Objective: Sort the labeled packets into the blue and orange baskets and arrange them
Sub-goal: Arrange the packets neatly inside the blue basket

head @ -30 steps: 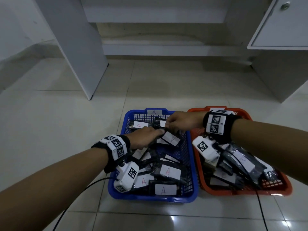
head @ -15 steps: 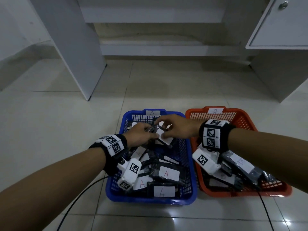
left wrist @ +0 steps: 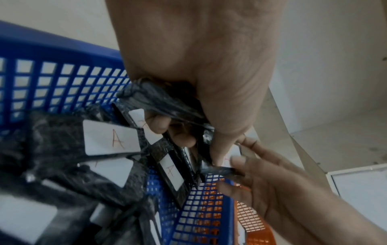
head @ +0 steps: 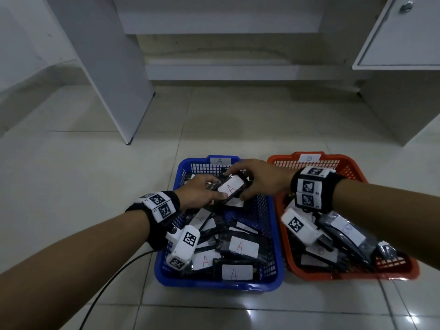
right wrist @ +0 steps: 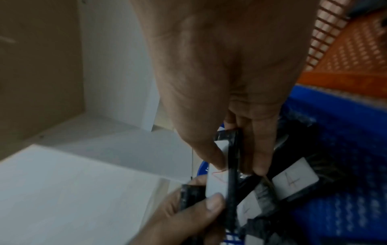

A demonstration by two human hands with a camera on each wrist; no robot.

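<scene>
Lying nearest the camera, black packets (head: 238, 256) with white labels marked "A" fill the front of the blue basket (head: 214, 283), which sits on a pale tiled floor (head: 95, 175) just beside the orange basket (head: 352, 275) holding packets marked "B" (head: 347, 231). Over the far end of the blue basket, a person's left hand (head: 197, 194) and right hand (head: 259, 179) both grip one raised packet (head: 230, 188), its "A" label facing up. The left thumb presses on the label's near end while the left fingers (left wrist: 159, 124) curl beneath, also clutching a second dark packet (left wrist: 163, 101). The right thumb pins the label's far end, with the right fingers (right wrist: 259, 149) closed under the packet's edge. Beyond the baskets, tags reading "A" (head: 220, 161) and "B" (head: 309, 157) mark their far rims, with white cabinet panels (head: 114, 67) behind.
</scene>
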